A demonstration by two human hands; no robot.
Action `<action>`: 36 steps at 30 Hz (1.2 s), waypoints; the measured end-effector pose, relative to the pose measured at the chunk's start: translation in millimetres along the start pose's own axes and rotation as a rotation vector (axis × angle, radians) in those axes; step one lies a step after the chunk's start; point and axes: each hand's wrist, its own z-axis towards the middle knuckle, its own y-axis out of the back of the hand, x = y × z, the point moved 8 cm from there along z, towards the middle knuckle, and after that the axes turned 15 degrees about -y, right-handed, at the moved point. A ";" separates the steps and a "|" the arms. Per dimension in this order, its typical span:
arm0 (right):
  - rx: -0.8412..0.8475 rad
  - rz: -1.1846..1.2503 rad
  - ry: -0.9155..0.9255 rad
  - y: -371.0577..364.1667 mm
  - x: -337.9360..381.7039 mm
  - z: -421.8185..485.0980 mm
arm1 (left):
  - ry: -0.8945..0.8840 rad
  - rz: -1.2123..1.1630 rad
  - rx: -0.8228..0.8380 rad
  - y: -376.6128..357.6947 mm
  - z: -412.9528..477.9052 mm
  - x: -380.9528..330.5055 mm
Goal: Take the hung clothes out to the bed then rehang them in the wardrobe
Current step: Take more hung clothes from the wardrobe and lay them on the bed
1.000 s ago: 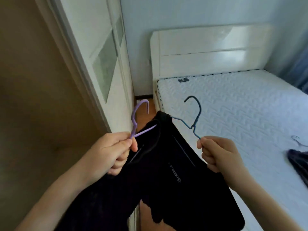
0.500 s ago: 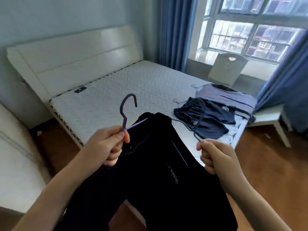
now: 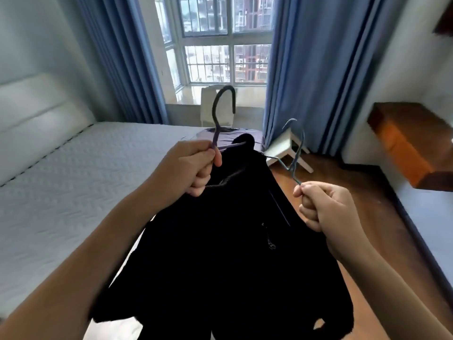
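Head view: left hand (image 3: 188, 165) pinches purple hanger (image 3: 216, 123), right hand (image 3: 323, 209) grips blue hanger (image 3: 294, 165); black clothes (image 3: 220, 253) draped.

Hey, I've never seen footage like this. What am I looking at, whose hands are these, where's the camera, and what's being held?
There is no machine here. The picture comes from a wide-angle camera worn on a person's head, looking forward and down, so both arms reaching in are that person's own. The left hand grips a purple hanger below its hook; the right hand pinches a thin wire hanger. Black clothing hangs from them; whether it is one piece or two, I cannot tell. On the left is the bed, its mattress white and quilted, with a purplish garment at its far end. Behind are blue curtains and a window.
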 end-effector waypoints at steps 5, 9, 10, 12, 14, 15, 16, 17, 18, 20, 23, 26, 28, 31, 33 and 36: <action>-0.184 0.020 0.092 63.7 44.0 -2.8 | -0.110 -0.132 0.141 -80.4 67.3 -22.9; -0.288 0.029 0.167 93.5 71.2 0.8 | -0.179 -0.232 0.218 -131.9 106.8 -33.8; -0.306 0.038 0.184 97.7 77.1 3.0 | -0.196 -0.249 0.232 -141.5 114.7 -35.4; -0.333 0.049 0.215 100.7 87.8 9.3 | -0.225 -0.282 0.244 -154.9 128.9 -36.9; -0.363 0.033 0.250 95.8 96.6 18.6 | -0.243 -0.320 0.229 -158.9 141.0 -35.7; -0.377 0.013 0.267 90.1 100.0 24.2 | -0.251 -0.340 0.215 -157.4 146.0 -33.6; -0.389 -0.007 0.281 82.4 102.2 31.2 | -0.260 -0.357 0.199 -153.2 150.7 -29.8; -0.399 -0.024 0.291 72.8 102.8 39.1 | -0.270 -0.369 0.181 -146.6 154.9 -24.5; -0.406 -0.041 0.295 62.3 102.2 47.8 | -0.280 -0.377 0.163 -138.1 158.6 -17.8; -0.420 -0.081 0.294 36.9 97.2 67.0 | -0.289 -0.386 0.129 -115.0 165.3 0.9; -0.429 -0.117 0.278 -11.0 79.0 102.7 | -0.284 -0.383 0.077 -64.8 175.4 42.2; -0.443 -0.157 0.247 -70.0 47.0 144.0 | -0.262 -0.379 0.028 0.4 180.8 98.2; -0.470 -0.205 0.228 -116.6 18.7 172.9 | -0.244 -0.375 -0.001 47.0 181.1 142.8; -0.506 -0.242 0.209 -197.2 -29.4 222.1 | -0.215 -0.352 -0.064 126.9 182.5 217.3; -0.502 -0.266 0.183 -258.2 -67.7 260.6 | -0.191 -0.328 -0.115 186.5 182.8 271.6; -0.439 -0.280 0.129 -353.0 -140.6 313.8 | -0.131 -0.263 -0.187 275.1 169.1 362.0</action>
